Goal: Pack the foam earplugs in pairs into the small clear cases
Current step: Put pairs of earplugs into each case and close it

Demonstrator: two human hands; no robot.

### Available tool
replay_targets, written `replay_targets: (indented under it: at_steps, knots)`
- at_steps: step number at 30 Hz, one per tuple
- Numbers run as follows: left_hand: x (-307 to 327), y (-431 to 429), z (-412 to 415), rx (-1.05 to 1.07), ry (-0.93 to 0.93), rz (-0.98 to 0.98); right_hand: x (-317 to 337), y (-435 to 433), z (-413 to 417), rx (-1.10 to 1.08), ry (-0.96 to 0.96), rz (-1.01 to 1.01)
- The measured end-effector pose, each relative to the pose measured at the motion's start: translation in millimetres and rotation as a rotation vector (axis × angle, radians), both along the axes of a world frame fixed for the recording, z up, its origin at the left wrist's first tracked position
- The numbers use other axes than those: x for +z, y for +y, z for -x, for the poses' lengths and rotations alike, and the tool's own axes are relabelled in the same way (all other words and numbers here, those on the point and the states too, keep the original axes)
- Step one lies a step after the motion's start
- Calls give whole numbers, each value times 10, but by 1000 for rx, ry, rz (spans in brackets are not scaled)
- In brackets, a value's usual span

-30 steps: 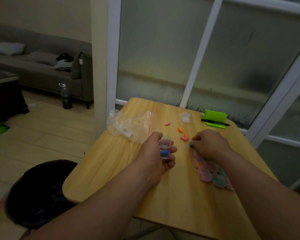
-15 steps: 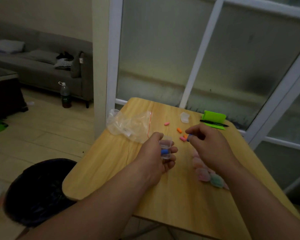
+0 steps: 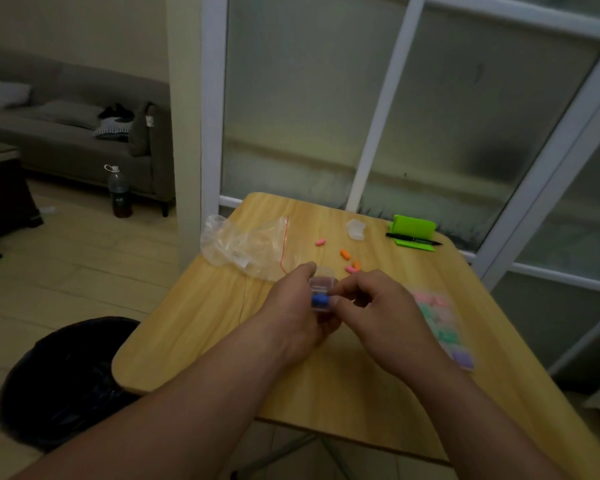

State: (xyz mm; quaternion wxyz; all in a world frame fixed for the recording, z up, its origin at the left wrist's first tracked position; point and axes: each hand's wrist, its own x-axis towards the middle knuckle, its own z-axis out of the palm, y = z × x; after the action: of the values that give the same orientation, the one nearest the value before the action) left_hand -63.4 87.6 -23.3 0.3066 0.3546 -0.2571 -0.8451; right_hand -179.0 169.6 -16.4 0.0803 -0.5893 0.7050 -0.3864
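Dim room, wooden tabletop (image 3: 205,323) set against a frosted glass partition.

Left hand (image 3: 291,306) was raised just above the tabletop near its middle, fingers curled round a small clear case (image 3: 321,284), which it gripped with the hinged lid standing open on the far side. Right hand (image 3: 378,306) met it from the right, fingers curled, with thumb and forefinger pinching a blue earplug (image 3: 319,300) at the mouth of the case. The plug sat low in the case. Could not tell whether a second blue one lay in there with it.

Loose earplugs lay on the tabletop just beyond the hands: a pink one (image 3: 320,241) farthest out, an orange one (image 3: 344,253), then another orange (image 3: 356,265) touching a pink (image 3: 351,269). An empty clear case (image 3: 355,229) sat beyond them. A row of filled cases (image 3: 440,323), pink, green and purple inside, lay to the right of the right wrist.

A crumpled plastic bag (image 3: 243,244) lay at the left far edge. A green holder (image 3: 413,226) with a black pen (image 3: 414,240) across it sat at the far right corner. A black bin (image 3: 63,379) stood on the floor to the left.
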Motion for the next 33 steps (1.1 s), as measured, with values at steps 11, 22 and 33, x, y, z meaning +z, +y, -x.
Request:
replay_targets:
  at_steps: [11,22,33]
  knots:
    - [-30,-55,27,-32,33,13,-82,-86,-3,4,46,4]
    - [-24,-24,10,-63,-60,77,-107,-117,130,-59,-67,8]
    - [-23,-89,-49,-86,0,105,-143,-11,-5,98,172,-43]
